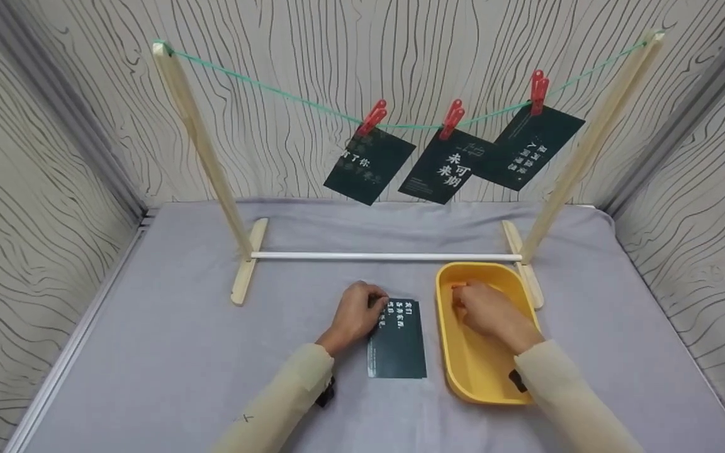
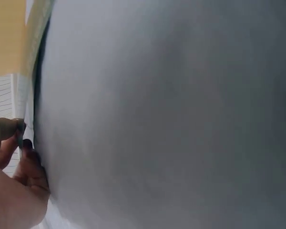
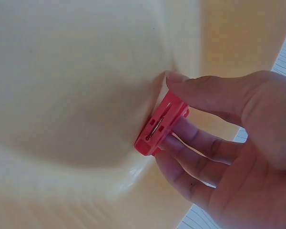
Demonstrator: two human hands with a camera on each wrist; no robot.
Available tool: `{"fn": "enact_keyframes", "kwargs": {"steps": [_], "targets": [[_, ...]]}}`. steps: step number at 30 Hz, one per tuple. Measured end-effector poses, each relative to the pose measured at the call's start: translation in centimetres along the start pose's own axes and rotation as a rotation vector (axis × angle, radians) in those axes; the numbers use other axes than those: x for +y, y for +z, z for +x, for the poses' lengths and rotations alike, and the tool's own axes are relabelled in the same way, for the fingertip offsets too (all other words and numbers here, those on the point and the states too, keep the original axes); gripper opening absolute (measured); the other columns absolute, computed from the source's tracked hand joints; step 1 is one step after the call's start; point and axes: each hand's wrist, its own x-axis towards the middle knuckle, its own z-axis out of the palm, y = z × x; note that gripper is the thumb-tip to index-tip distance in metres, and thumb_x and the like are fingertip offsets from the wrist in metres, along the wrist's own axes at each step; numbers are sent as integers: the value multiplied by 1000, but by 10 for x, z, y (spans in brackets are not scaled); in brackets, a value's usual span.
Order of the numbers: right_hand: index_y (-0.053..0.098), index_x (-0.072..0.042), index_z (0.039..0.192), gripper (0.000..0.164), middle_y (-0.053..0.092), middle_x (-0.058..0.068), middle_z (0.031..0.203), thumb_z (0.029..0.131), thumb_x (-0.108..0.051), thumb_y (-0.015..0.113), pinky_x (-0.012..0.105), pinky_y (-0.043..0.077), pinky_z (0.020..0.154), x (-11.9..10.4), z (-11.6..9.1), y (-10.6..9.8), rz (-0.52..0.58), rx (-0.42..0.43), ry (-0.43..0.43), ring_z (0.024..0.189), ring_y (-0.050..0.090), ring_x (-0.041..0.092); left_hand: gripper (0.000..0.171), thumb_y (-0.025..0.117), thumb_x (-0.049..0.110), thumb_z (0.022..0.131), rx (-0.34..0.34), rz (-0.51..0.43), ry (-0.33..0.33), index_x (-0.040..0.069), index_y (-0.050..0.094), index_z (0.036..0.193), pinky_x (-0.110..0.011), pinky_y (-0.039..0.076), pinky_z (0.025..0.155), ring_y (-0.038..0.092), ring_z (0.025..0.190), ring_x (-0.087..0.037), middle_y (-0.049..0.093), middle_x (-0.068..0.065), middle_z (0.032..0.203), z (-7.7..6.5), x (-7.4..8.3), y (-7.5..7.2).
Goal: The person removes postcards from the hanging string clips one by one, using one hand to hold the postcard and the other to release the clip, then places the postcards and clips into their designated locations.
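Observation:
In the head view my left hand (image 1: 355, 314) pinches the upper left corner of a dark green card (image 1: 400, 349) with white lettering. That card lies on the cloth, and edges of at least one more card show under it. My right hand (image 1: 491, 313) reaches down inside a yellow plastic tub (image 1: 442, 327). Between thumb and fingers it holds a red clothespin (image 3: 158, 125), seen close up in the right wrist view near the tub's inner wall. The left wrist view mostly shows grey cloth (image 2: 157, 119), with the pinching fingers (image 2: 31, 171) at its left edge.
A wooden stand with two posts (image 1: 202, 145) and a white crossbar (image 1: 381, 257) rises behind the hands. Along its sagging green string (image 1: 262, 85) hang three dark cards (image 1: 372, 165), each by a red clothespin (image 1: 454, 118); the right two overlap. Wood-patterned panels (image 1: 312, 56) enclose the table.

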Motion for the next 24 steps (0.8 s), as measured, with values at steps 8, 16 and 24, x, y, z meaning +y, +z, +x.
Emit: {"fn": "enact_keyframes", "kwargs": {"steps": [8,16,24], "targets": [[75,-5,108,19,67,10,97,93,2,67,45,54,91,3,-3,1,55,19,-19,92,58,27,11,72,10,98,-10,-23,-43,7,82,95,-34,55,81,64,86,-14,78,-5,93,3,4,4],[71,-2,116,21,68,14,104,95,-2,68,48,58,94,4,-5,4,53,15,33,92,59,27,10,73,12,98,8,22,-42,7,82,96,-34,56,82,66,86,-15,78,-5,92,5,5,7],[72,-1,108,17,66,15,103,91,-2,73,47,59,89,1,-8,0,-14,85,-3,87,61,28,9,74,16,98,16,86,-65,10,81,98,-30,49,78,55,84,-12,70,-3,93,2,7,8]]}}
